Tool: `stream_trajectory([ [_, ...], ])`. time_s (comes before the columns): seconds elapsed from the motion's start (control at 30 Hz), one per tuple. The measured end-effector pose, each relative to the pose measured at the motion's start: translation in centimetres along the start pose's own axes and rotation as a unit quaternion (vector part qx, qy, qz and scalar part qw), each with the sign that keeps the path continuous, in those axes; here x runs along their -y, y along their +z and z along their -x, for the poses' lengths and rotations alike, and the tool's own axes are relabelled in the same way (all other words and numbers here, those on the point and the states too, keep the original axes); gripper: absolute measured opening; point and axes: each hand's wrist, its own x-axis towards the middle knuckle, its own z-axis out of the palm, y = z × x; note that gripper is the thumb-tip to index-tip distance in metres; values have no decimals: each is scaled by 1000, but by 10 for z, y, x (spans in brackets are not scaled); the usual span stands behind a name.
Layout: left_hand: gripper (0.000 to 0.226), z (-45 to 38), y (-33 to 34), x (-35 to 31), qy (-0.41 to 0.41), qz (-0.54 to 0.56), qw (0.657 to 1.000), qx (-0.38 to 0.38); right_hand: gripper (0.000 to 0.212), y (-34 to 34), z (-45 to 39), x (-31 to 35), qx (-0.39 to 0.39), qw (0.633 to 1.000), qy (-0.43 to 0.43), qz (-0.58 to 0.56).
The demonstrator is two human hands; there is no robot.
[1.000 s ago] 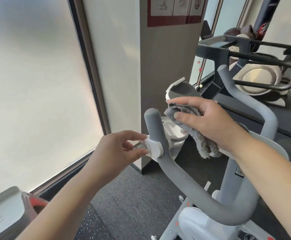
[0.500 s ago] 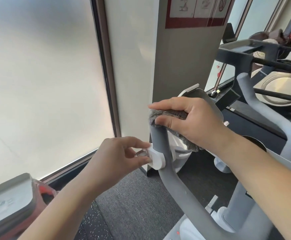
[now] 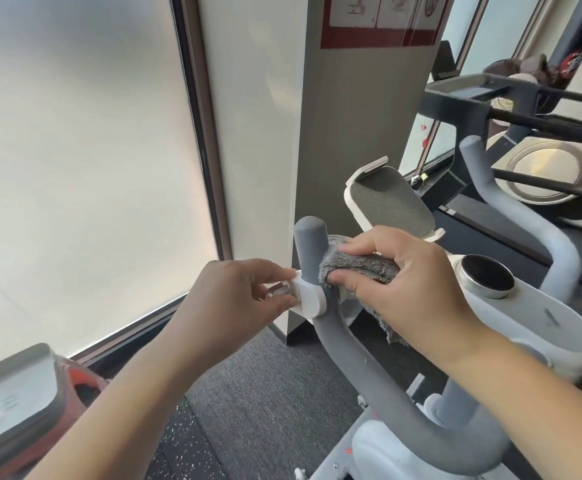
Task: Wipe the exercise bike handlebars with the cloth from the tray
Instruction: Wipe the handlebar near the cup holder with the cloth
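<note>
The exercise bike's grey padded handlebar [image 3: 358,368] curves up from the lower right to an upright left grip end [image 3: 311,244]. My right hand [image 3: 407,285] holds a fluffy grey cloth [image 3: 358,270] and presses it against the right side of that grip, just below its top. A tail of the cloth hangs under my palm. My left hand [image 3: 234,299] pinches a white clip-like fitting [image 3: 308,299] mounted on the bar's left side. The other grip [image 3: 511,202] rises at the right, untouched.
A white phone holder [image 3: 386,199] and a round knob [image 3: 488,277] sit on the bike's white console. A grey pillar [image 3: 351,133] stands close behind. Another exercise machine [image 3: 542,133] is at the far right. A grey and red box [image 3: 15,410] is at lower left, by the frosted window.
My right hand has slid the cloth down from the top of the left grip to its side, uncovering the grip end. My left hand stays on the white fitting.
</note>
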Motion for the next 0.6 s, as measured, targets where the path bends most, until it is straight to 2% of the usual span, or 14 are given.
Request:
stream_trajectory([
  [0.07,27,0,0,-1,4,-12,1000,-1,22,-2,-4,6,-21,999,22,-15],
  [0.17,27,0,-1,-3,13,-27,1000,0,20,3,-17,20,-80,997,5,0],
  [0.3,26,1,-2,-5,17,-29,999,2,30,20,-14,28,-73,993,-4,88],
  [0.6,22,1,-3,-3,23,-30,999,12,21,26,16,36,-74,981,25,180],
])
